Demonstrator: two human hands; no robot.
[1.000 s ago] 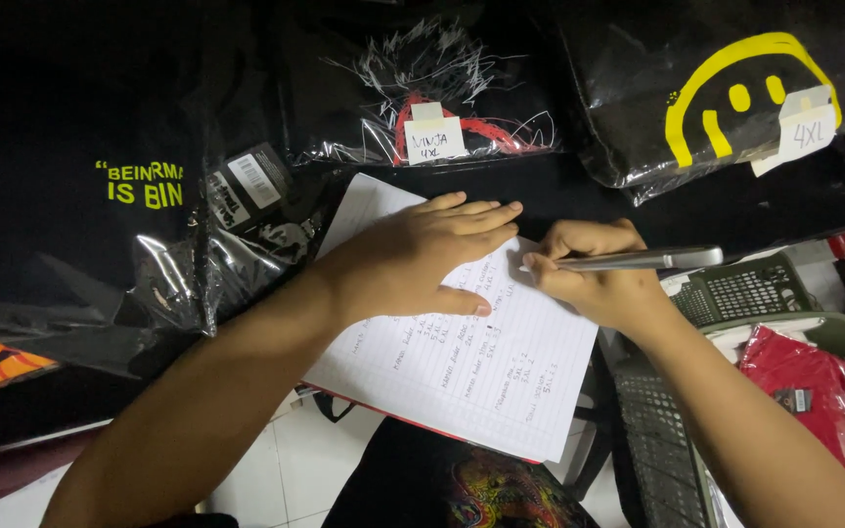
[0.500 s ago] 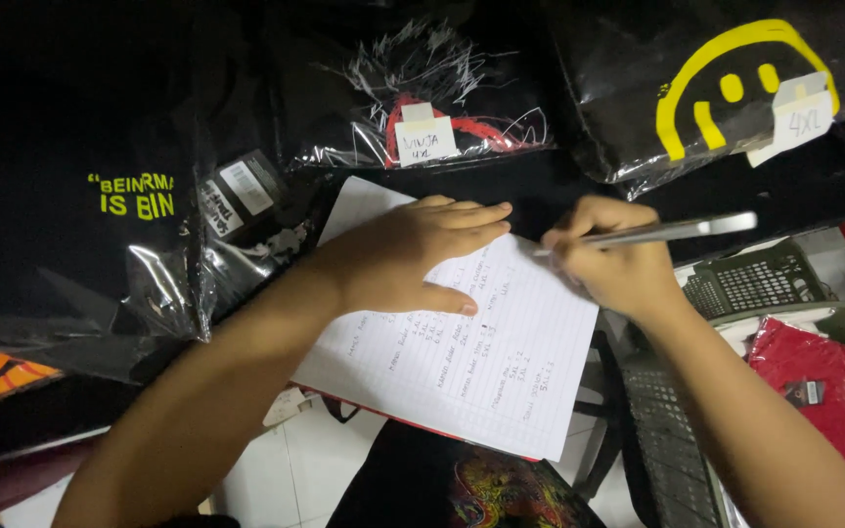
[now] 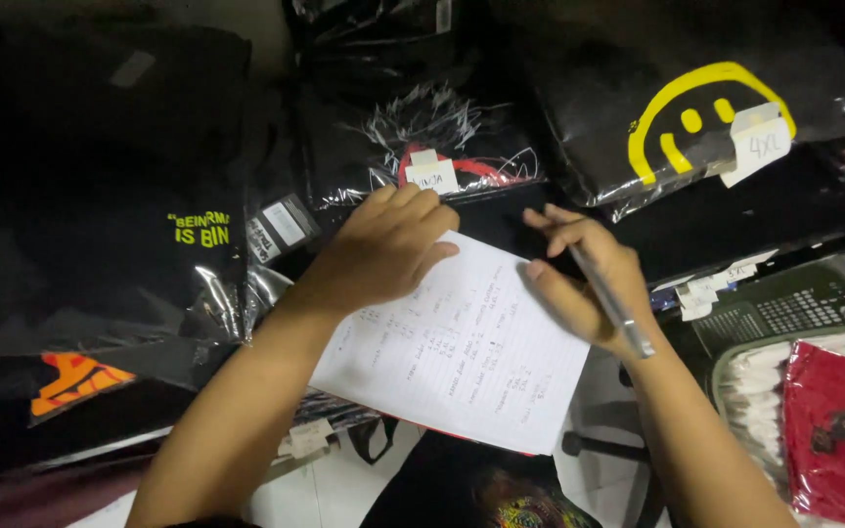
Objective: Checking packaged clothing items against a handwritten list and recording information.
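Observation:
A white sheet of paper (image 3: 471,362) with handwritten rows lies on top of black bagged garments. My left hand (image 3: 383,249) lies palm down on the sheet's upper left corner, fingers together. My right hand (image 3: 584,284) is at the sheet's right edge and grips a silver pen (image 3: 610,301), whose tip points up and away from the paper, fingers partly spread.
Black shirts in clear plastic bags fill the surface: one with a yellow smiley print and paper tag (image 3: 696,117), one with a white and red print (image 3: 442,147), one with yellow-green lettering (image 3: 202,230). A grey basket (image 3: 784,303) and bagged red garment (image 3: 838,430) sit right.
My right hand has lifted the pen off the paper and turned it, so its tip now points up. The view has shifted slightly; my left hand stays on the sheet.

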